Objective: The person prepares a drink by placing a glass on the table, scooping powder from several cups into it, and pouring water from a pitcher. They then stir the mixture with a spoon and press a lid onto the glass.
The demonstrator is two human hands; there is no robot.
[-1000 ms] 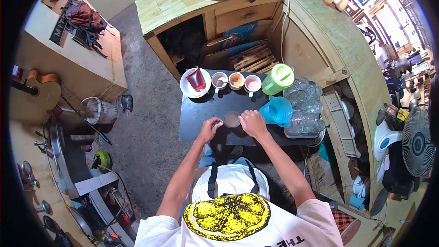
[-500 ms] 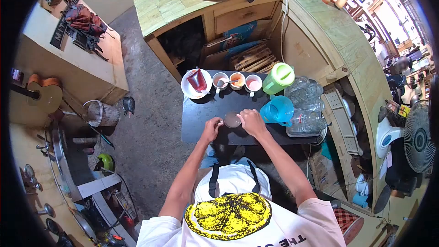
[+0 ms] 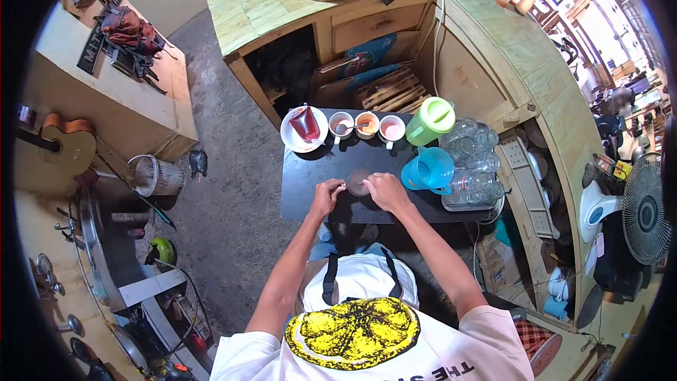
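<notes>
On the dark table a small, clear round glass or lid lies between my hands. My left hand is closed at its left side, fingertips pressed together near the rim. My right hand is closed on the glass's right edge. Behind them stand a white bowl with a red packet, a cup with a spoon, a cup of orange contents and a cup of pink contents. To the right is a blue pitcher.
A green lidded pitcher stands at the back right, beside a tray of several upturned glasses. Beyond the table is a wooden counter. A fan is at far right, a white bucket on the floor at left.
My right hand has shifted slightly left and down over the round glass's edge. My left hand is nearly where it was.
</notes>
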